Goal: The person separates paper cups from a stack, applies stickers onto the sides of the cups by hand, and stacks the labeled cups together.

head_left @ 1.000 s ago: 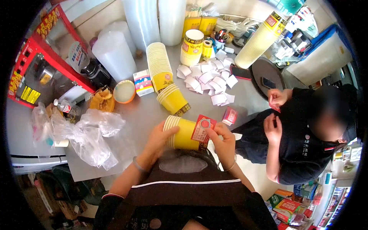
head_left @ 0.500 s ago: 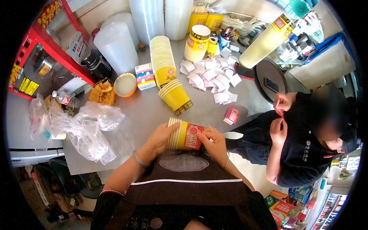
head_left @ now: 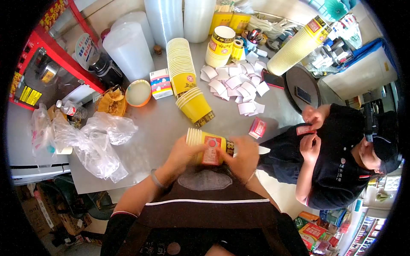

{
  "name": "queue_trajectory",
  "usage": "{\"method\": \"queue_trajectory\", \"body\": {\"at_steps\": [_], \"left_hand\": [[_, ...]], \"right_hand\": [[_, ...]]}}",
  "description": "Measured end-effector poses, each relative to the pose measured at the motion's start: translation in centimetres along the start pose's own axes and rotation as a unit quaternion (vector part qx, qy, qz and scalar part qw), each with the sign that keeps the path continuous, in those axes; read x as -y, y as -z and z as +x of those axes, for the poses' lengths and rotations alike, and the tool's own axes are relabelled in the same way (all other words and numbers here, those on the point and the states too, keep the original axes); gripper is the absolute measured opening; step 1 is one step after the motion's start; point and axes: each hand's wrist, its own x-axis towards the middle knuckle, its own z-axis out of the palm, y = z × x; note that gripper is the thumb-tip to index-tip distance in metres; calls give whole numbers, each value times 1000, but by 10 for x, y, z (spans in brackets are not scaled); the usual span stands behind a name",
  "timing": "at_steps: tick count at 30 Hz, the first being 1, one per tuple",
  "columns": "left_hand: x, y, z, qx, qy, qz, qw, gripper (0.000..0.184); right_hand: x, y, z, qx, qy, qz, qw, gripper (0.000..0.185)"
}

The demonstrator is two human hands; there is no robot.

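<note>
A short stack of yellow paper cups (head_left: 194, 137) lies sideways close to my apron. My left hand (head_left: 181, 154) is closed round the stack, its thumb at the edge of a red-and-white label (head_left: 211, 150) that lies against the outer cup. My right hand (head_left: 241, 157), blurred by motion, curves round the dark-banded end of the same stack, with its thumb near the label. Beyond them a leaning stack of yellow cups (head_left: 194, 106) rests on the metal table (head_left: 149, 149). A small pile of red labels (head_left: 257, 127) lies to the right.
White paper pieces (head_left: 233, 82) are scattered behind the label pile. A person (head_left: 337, 153) at the right holds a red label. At the left are plastic bags (head_left: 96, 145), an orange-rimmed bowl (head_left: 139, 93) and a red cabinet (head_left: 55, 51). A tall cup stack (head_left: 294, 49) leans at the back right.
The label, held partly off the cup at first, now lies against its side. My left thumb has moved onto the label's edge, and my right hand has spread round the cup's end.
</note>
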Motion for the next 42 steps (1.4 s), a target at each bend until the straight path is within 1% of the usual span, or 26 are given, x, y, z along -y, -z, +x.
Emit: {"method": "queue_trajectory", "body": {"at_steps": [1, 4, 5, 6, 8, 9, 12, 15, 17, 18, 19, 20, 21, 24, 28, 30, 31, 34, 35, 36, 37, 38, 39, 40, 41, 42], "left_hand": [[-2, 0, 0, -11, -7, 20, 1000, 31], [-3, 1, 3, -38, -29, 76, 996, 30], [-1, -1, 6, -40, -36, 93, 994, 30], [-1, -2, 9, -41, -44, 111, 992, 30], [-9, -6, 8, -30, -13, 22, 999, 27], [-13, -6, 9, -27, 2, -25, 999, 25], [-10, 12, 25, -33, -4, -132, 991, 26], [-30, 15, 22, -34, -59, -138, 988, 27], [-45, 12, 17, -26, -84, -103, 991, 29], [-50, 11, 15, -24, -95, -90, 991, 29], [-52, 10, 14, 0, -105, -63, 992, 32], [-53, 11, 12, 25, -113, -33, 993, 35], [-55, 10, 12, 53, -120, -2, 991, 38], [-65, -3, 14, 41, -139, 64, 987, 48], [-68, -6, 29, 6, -153, 95, 984, 51], [-66, -2, 44, -32, -185, 89, 978, 48], [-71, 3, 50, -69, -198, 77, 975, 46], [-98, 34, 66, -204, -212, 44, 955, 40], [-115, 48, 67, -265, -203, 35, 942, 40], [-127, 65, 67, -268, -234, 21, 934, 39], [-136, 76, 66, -275, -261, 7, 925, 37], [-142, 79, 66, -258, -251, 37, 932, 36], [-149, 82, 65, -245, -242, 68, 936, 35], [-155, 86, 62, -235, -233, 100, 938, 35], [-154, 87, 66, -204, -251, 111, 940, 32], [-154, 85, 65, -192, -230, 103, 948, 32]], "right_hand": [[-5, 0, 2, -18, -36, -48, 998, 30], [-6, 6, 8, -5, 74, 53, 996, 52], [2, 3, 8, 78, 145, 69, 984, 58], [9, -4, 8, 99, 157, 82, 979, 59], [17, -18, 12, 137, 185, 106, 967, 60], [15, -18, 13, 154, 145, 87, 974, 61], [12, -24, 9, 104, 290, -21, 951, 60], [-11, -36, 8, 106, 524, 32, 844, 68], [-10, -8, 19, 30, 322, 76, 943, 76], [-16, -5, 25, 43, 220, 169, 960, 81], [-22, -2, 31, 37, 117, 270, 955, 86], [-34, -14, 39, 76, 10, 430, 900, 90], [-44, -26, 43, 110, -100, 572, 807, 95], [-62, -47, 51, 184, -53, 538, 821, 101], [-62, -51, 75, 177, -52, 632, 753, 105], [-63, -59, 84, 161, -62, 598, 782, 103], [-61, -62, 89, 153, -66, 582, 796, 103], [-50, -53, 109, 123, -152, 609, 768, 102], [-56, -49, 126, 36, -140, 551, 822, 101], [-79, -59, 145, -23, -155, 553, 819, 102], [-81, -40, 183, -62, -69, 446, 890, 100], [-84, -20, 220, -123, 4, 301, 946, 99], [-86, 0, 257, -200, 57, 162, 965, 98], [-85, 6, 291, -228, 124, 102, 960, 95], [-76, 12, 319, -189, 148, 66, 968, 90], [-77, 4, 347, -159, 176, 35, 971, 89]]}}
